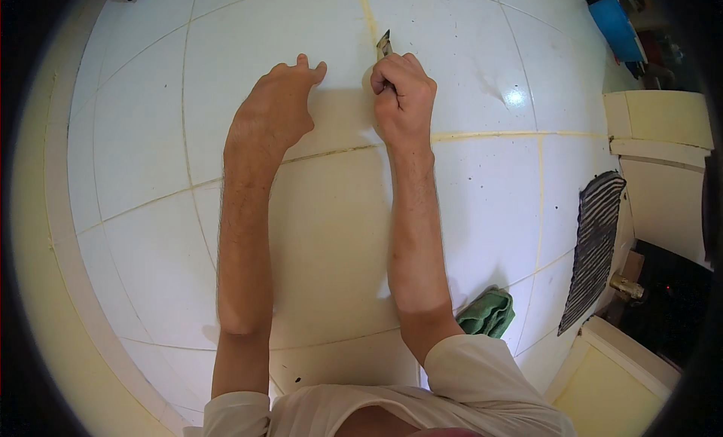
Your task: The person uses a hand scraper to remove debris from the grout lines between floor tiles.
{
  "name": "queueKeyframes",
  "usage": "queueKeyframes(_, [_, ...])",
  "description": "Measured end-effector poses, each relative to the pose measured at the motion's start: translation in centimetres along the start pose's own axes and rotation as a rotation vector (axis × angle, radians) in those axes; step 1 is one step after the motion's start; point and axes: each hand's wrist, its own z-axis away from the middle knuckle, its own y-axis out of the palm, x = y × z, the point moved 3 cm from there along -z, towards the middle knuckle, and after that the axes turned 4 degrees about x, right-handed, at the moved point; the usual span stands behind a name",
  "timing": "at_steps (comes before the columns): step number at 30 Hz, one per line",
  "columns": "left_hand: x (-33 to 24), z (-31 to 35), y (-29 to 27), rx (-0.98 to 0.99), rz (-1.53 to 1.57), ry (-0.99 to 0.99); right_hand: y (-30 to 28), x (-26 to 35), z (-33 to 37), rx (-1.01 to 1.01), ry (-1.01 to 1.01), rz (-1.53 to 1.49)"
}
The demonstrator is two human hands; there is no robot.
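White tiled floor fills the view, grout lines yellowish and bent by the lens. Cream skirting curves along the far left edge.

Left hand: forearm runs straight up from the lower edge, hand resting on the tile, back of hand up, wrist bent slightly. Fingers curled loosely, tips and thumb pressing the tile near the upright grout line. Holds nothing; grip half closed and empty.

Right hand: forearm also straight up from the short white sleeve, just beside the left one, roughly parallel. Fist closed tight around a small scraper tool, knuckles up. Only the dark blade end shows above the fist, tip right on the upright grout line, tilted slightly left. Handle hidden in the fist.

The crossing grout line passes under the right wrist.

Lower right of the right arm: crumpled green cloth on the tile, close to the elbow. Further right, a dark striped mat lies along the floor edge by a cream step. Top right corner: blue container, partly cut off.
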Motion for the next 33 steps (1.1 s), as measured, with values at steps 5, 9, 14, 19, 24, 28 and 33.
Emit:
queueKeyframes(5, [-0.1,0.1,-0.4,0.035,-0.006,-0.012,0.4,0.2,0.0,0.011,0.015,0.003])
queueKeyframes(9, [-0.3,0.1,-0.5,0.026,-0.016,-0.014,-0.2,0.1,0.1,-0.049,0.000,-0.016])
queueKeyframes(14, [-0.3,0.2,-0.1,-0.002,-0.001,0.003,-0.1,0.1,0.1,-0.045,0.002,-0.010])
queueKeyframes(19, [0.0,-0.3,0.3,-0.005,0.007,0.030,0.3,0.0,0.0,-0.027,0.004,-0.007])
queueKeyframes(24, [0.4,0.4,-0.5,-0.036,-0.010,0.026,0.3,0.7,-0.2,-0.068,0.016,-0.056])
queueKeyframes(28, [0.1,-0.3,0.3,-0.001,0.008,0.048,0.1,-0.2,0.1,-0.042,0.017,-0.016])
queueKeyframes(33, [0.2,-0.1,0.2,-0.024,-0.005,0.057,0.3,0.0,0.0,-0.049,0.007,-0.008])
